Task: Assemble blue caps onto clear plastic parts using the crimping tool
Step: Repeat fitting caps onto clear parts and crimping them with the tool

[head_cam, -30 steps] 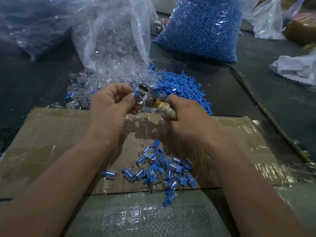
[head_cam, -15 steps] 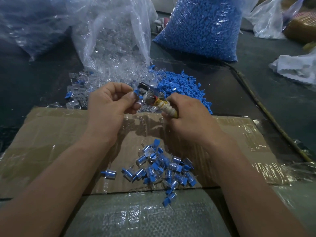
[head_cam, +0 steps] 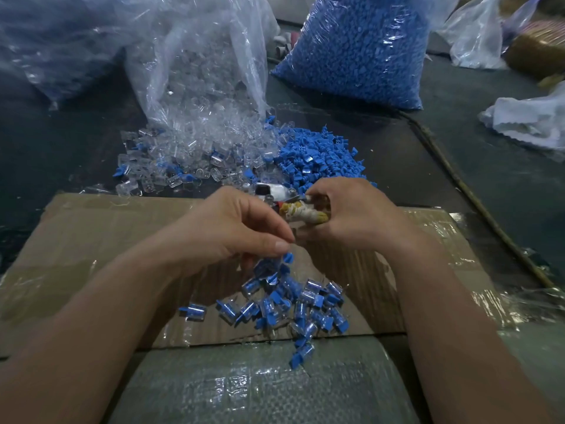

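Note:
My left hand (head_cam: 238, 228) points its pinched fingers down over a heap of capped clear parts (head_cam: 290, 307) on the cardboard. One capped part (head_cam: 286, 259), blurred, hangs right at its fingertips. My right hand (head_cam: 354, 212) grips the cloth-wrapped handle of the crimping tool (head_cam: 301, 212); the tool's metal head (head_cam: 269, 191) points left, just behind my left hand. Loose blue caps (head_cam: 324, 154) and loose clear parts (head_cam: 189, 154) lie in piles beyond the hands.
A flat cardboard sheet (head_cam: 91, 240) covers the near table. Behind it stand an open bag of clear parts (head_cam: 198, 65), a full bag of blue caps (head_cam: 360, 47) and other plastic bags (head_cam: 46, 41). White cloth (head_cam: 529, 120) lies at the right.
My left hand has left the tool's head and dropped toward the heap with a capped part. My right hand and the tool have lowered slightly.

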